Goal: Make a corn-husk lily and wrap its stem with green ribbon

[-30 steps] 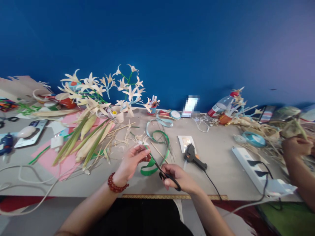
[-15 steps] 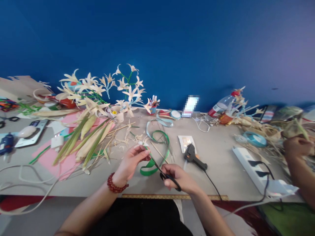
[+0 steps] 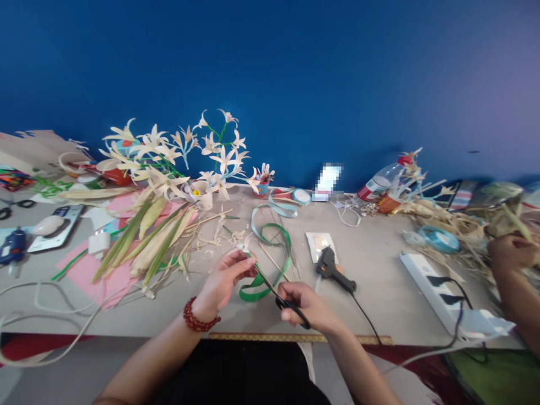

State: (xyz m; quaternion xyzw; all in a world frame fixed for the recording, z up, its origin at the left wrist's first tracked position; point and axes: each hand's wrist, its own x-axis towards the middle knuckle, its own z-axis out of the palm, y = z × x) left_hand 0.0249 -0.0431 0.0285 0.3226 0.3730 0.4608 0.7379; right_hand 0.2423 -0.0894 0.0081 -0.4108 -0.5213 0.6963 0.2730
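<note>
Deep blue wall [image 3: 270, 73] rises behind one long grey table [image 3: 371, 270]. One person's two bare hands work over it. On the left hand [image 3: 228, 275], thumb and forefinger are pinched together on one end of a single flat green ribbon [image 3: 254, 296], which curls on the table between and beyond the hands. The right hand [image 3: 310, 304] is closed round the handles of one pair of black scissors [image 3: 270, 286], its blades pointing to the left fingertips; whether they are parted, I cannot tell. One red beaded bracelet [image 3: 190, 316] circles the left wrist.

Two glue guns lie apart: one black [image 3: 335, 271] right of the ribbon, one dark blue [image 3: 12, 246] far left. More than ten cream star-shaped flowers [image 3: 226, 160] stand at the back left. On the right are one clear red-capped plastic bottle [image 3: 381, 181], one white power strip [image 3: 422, 284] with two black plugs [image 3: 452, 299], and one co-worker's hand [image 3: 512, 250].
</note>
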